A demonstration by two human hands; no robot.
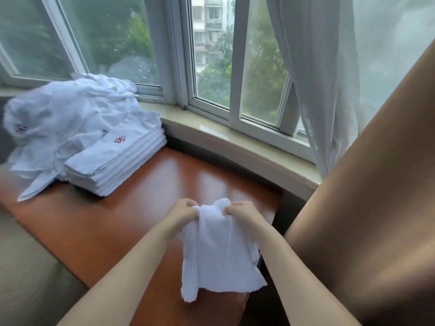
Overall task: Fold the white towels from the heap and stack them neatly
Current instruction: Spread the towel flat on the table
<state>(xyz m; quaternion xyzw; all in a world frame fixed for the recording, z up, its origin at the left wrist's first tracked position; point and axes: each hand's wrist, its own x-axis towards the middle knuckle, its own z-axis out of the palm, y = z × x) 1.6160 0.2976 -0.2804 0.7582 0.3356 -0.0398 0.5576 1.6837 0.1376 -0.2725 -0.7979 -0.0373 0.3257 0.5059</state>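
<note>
A crumpled white towel [216,252] hangs above the near end of the reddish wooden table [146,208]. My left hand [182,212] grips its upper left edge and my right hand [240,212] grips its upper right edge, close together. The towel's lower part dangles toward me. At the table's far left lies a loose heap of white towels [63,114]. A neat stack of folded white towels [117,158], with a red flower mark on top, sits against the heap's right side.
A pale stone window sill [235,142] runs behind the table under white-framed windows. A sheer white curtain [317,78] hangs at the right. A large brown surface [367,220] fills the right side. A greyish cushion [28,267] lies at the left.
</note>
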